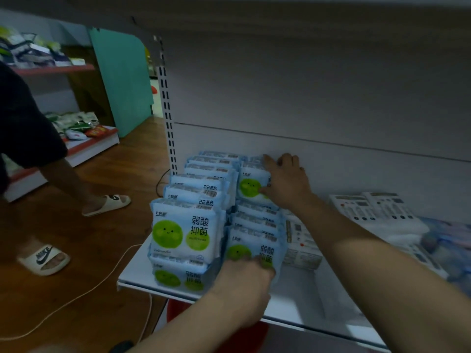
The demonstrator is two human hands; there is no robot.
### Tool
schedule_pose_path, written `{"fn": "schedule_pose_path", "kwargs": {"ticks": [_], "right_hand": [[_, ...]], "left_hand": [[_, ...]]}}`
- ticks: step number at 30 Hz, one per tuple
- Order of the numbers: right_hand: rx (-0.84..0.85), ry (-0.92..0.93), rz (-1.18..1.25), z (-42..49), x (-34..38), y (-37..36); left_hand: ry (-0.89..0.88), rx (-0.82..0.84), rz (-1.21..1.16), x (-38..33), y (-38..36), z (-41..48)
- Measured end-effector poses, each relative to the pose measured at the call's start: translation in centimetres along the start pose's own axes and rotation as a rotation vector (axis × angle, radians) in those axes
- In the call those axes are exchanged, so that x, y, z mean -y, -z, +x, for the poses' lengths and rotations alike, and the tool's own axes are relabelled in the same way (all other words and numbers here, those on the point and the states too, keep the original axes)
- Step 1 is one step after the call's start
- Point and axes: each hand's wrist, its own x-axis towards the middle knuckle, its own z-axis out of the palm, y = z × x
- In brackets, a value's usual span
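Observation:
Several light-blue packs with green smiley circles stand in two rows on a white shelf (pixel 293 299). The left row's front pack (pixel 183 233) is upright with another pack lying below it. My left hand (pixel 244 278) presses against the face of the right row's front pack (pixel 254 247), fingers spread on it. My right hand (pixel 285 182) grips a raised pack (pixel 251 186) at the back of the right row, thumb on its face and fingers over its top.
White boxes (pixel 374 207) and flat packets lie on the shelf to the right. A slotted upright (pixel 168 128) bounds the shelf on the left. A person in white slippers (pixel 43 258) stands on the wooden floor at left. A white cable (pixel 76 299) runs across the floor.

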Motion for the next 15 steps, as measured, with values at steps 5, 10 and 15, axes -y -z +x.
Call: {"fn": "schedule_pose_path", "kwargs": {"ticks": [5, 10, 15], "right_hand": [[-0.173, -0.06, 0.201, -3.3, 0.1, 1.6], [-0.271, -0.036, 0.334, -8.0, 1.6, 2.0], [-0.143, -0.121, 0.362, -11.1, 2.0, 1.6]], "left_hand": [[0.013, 0.078, -0.144, -0.3, -0.9, 0.4], [0.047, 0.092, -0.215, -0.5, -0.6, 0.9], [0.069, -0.025, -0.145, 1.4, 1.8, -0.9]]}}
